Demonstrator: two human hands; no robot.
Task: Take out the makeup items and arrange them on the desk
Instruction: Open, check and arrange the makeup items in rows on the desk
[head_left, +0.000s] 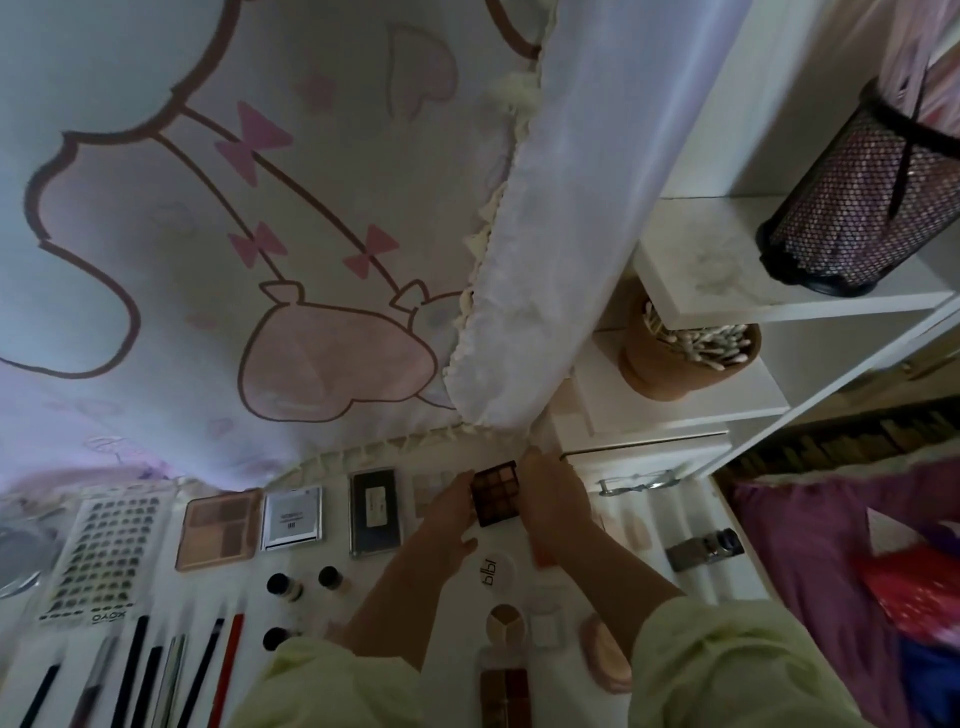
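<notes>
The small brown eyeshadow palette (494, 493) is at the back of the white counter (447, 623), just right of a row of a dark case (373, 512), a silver compact (292, 519) and a pink palette (218, 530), with the right hand (556, 504) gripping its right edge and the left hand (451, 512) touching its left edge with straight fingers.

A home bedroom's makeup corner. A cartoon curtain (208, 234) with pink bows and hearts fills 11 o'clock, beside a frilled white drape (571, 208). At 2 o'clock, white shelves (727, 306) carry a jar of cotton swabs (675, 364) and a mesh holder (857, 208). Palettes (218, 530) and pencils (140, 670) line the white counter (649, 525) from 6 to 8 o'clock.
</notes>
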